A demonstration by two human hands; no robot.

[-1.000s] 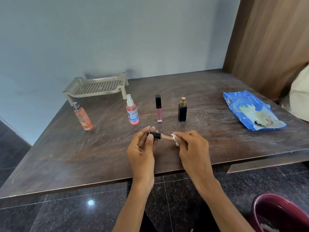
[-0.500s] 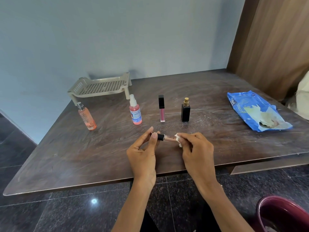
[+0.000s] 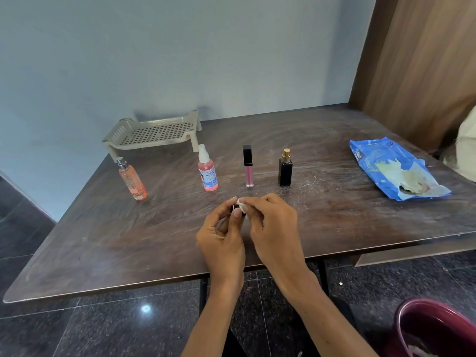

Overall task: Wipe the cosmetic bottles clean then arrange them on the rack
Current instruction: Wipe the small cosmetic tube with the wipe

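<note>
Holding a small black-capped tube (image 3: 243, 214) in curled fingers, the left hand (image 3: 221, 238) sits over the near middle of the desk (image 3: 103, 240). Its grip pinches the tube, most of which is hidden behind the fingers. The right hand (image 3: 273, 228) meets it from the right, its grip pinching a scrap of white wipe (image 3: 241, 205) against the tube where the fingertips come together.

Behind the hands four bottles stand in a row, from left to right: an orange pump bottle (image 3: 132, 180), a pink spray bottle (image 3: 208, 171), a pink lip gloss (image 3: 248, 167) and a black perfume bottle (image 3: 285, 168) with a gold top. The beige rack (image 3: 154, 132) stands behind them near the wall. A blue wipes pack (image 3: 394, 168) lies well apart on the right, its flap open. A maroon bucket (image 3: 438, 328) sits on the floor at lower right.
</note>
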